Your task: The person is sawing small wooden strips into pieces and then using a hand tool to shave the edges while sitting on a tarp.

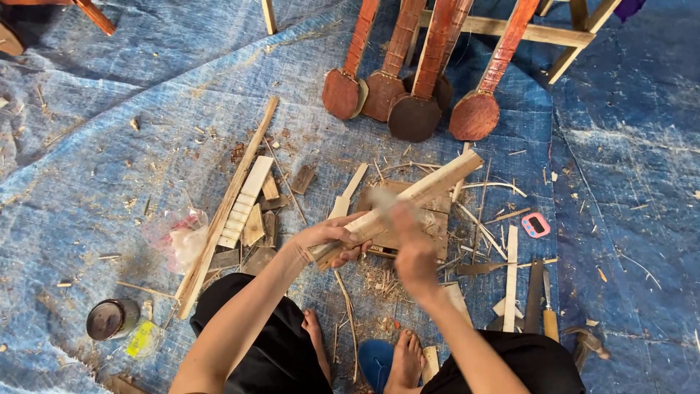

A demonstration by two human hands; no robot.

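Where your left hand [329, 235] clamps its near end, the long pale wooden strip [408, 198] lies slanted over a wooden block [435, 219] on the blue tarp [95, 146]. Your right hand [412, 248] is blurred above the strip; its finger state cannot be told. Four reddish round-bodied instruments [414, 113] stand behind, necks cut off at the frame top. One tin [109, 319] sits far left.

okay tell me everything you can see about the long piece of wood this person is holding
The long wooden piece is pale, unfinished, roughly squared timber. It lies tilted, its far end raised toward the upper right, resting across a flat wooden block on the blue tarp. The left hand grips its near end; the right hand, motion-blurred, is over its middle. Shavings lie beneath.
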